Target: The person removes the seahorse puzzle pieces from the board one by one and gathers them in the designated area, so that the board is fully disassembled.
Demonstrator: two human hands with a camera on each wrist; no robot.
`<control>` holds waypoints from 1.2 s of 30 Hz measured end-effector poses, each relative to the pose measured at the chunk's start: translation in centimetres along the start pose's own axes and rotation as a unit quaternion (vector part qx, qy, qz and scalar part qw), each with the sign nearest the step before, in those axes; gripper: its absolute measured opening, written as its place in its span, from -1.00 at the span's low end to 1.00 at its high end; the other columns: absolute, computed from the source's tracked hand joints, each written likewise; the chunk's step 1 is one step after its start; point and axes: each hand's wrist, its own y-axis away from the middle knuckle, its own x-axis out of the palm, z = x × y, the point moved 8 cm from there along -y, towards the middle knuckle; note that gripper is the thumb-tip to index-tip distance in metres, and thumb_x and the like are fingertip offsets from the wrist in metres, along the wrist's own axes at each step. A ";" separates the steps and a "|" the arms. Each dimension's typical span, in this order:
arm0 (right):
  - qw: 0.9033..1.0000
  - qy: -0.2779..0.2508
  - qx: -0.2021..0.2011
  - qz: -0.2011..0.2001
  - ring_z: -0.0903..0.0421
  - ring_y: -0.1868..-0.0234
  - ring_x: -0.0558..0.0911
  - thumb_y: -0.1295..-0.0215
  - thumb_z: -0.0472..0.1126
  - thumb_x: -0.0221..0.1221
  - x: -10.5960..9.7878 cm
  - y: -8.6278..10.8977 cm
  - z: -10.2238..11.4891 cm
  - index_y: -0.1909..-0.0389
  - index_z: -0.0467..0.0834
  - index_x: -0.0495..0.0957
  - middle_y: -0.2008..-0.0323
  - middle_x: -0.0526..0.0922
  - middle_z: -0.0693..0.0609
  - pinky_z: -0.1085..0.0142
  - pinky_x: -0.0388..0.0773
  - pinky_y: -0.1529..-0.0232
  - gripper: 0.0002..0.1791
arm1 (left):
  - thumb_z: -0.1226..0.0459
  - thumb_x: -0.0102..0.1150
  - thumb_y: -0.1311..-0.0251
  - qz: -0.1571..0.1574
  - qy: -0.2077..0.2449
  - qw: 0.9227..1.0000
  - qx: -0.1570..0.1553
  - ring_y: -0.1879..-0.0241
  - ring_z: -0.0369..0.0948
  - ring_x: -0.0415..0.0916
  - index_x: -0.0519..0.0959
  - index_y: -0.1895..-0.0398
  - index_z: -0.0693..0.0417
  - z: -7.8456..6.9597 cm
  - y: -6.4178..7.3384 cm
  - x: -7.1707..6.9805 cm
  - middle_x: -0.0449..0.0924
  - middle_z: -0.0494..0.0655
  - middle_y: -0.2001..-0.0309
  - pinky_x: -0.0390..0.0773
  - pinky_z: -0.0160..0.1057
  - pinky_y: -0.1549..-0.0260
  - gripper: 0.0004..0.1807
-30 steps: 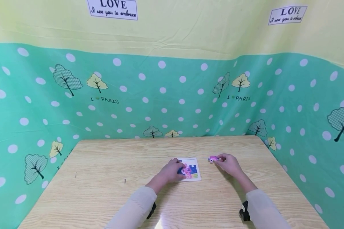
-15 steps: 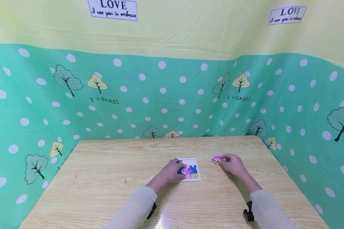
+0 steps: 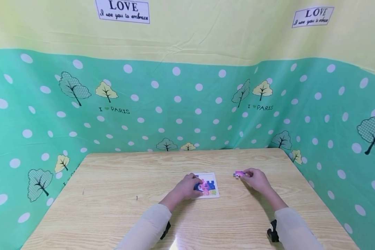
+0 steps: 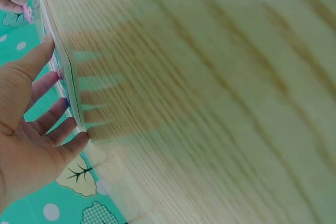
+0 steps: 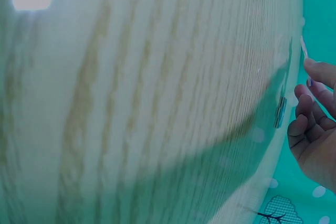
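A jigsaw puzzle in a white frame [image 3: 215, 191] lies on the table, its picture showing a pink figure on dark blue. My left hand [image 3: 184, 188] rests on the frame's left side and covers part of the picture. In the left wrist view its fingers are spread, fingertips against the puzzle board [image 4: 68, 72]. To the right of the frame, my right hand [image 3: 257, 180] pinches a pink puzzle piece [image 3: 238, 174] between thumb and fingers. The same piece [image 5: 305, 48] appears edge-on in the right wrist view, with the other fingers curled below.
Under the right hand, a small shiny flat thing [image 5: 281, 113] lies on the wooden table [image 3: 112, 215]. A tiny dark mark [image 3: 136, 198] shows on the tabletop left of the left arm. Green and yellow patterned cloth [image 3: 187, 90] hangs along the back and sides.
My right hand has moved a short way to the right with the pink puzzle piece, away from the frame. My left hand has stayed on the puzzle.
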 end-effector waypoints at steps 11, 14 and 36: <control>1.000 0.014 0.007 -0.005 0.14 0.54 0.36 -0.20 -0.17 0.21 -0.2 -0.1 -0.6 0.00 -0.34 0.51 0.53 0.43 -0.02 0.39 0.32 0.61 -0.59 | -0.01 0.28 -0.05 0.008 0.000 1.000 -0.006 -0.16 -0.04 0.36 0.49 -0.15 -0.13 0.2 -0.1 0.3 0.35 0.02 -0.19 0.42 -0.06 -0.17 -0.45; 1.000 0.017 0.009 -0.005 0.13 0.52 0.37 -0.20 -0.18 0.20 -0.2 -0.1 -0.7 -0.01 -0.34 0.50 0.50 0.45 -0.03 0.38 0.33 0.59 -0.59 | -0.01 0.28 -0.06 0.008 0.000 1.000 -0.007 -0.16 -0.05 0.36 0.49 -0.15 -0.13 0.3 -0.1 0.4 0.35 0.02 -0.19 0.42 -0.06 -0.18 -0.45; 0.998 0.054 0.008 -0.003 0.08 0.40 0.43 -0.22 -0.22 0.17 0.4 -0.5 -1.5 0.00 -0.35 0.50 0.38 0.52 -0.09 0.34 0.37 0.43 -0.62 | -0.01 0.28 -0.06 0.007 0.002 1.000 -0.008 -0.15 -0.06 0.36 0.49 -0.16 -0.13 0.2 -0.1 0.3 0.35 0.02 -0.19 0.41 -0.07 -0.18 -0.45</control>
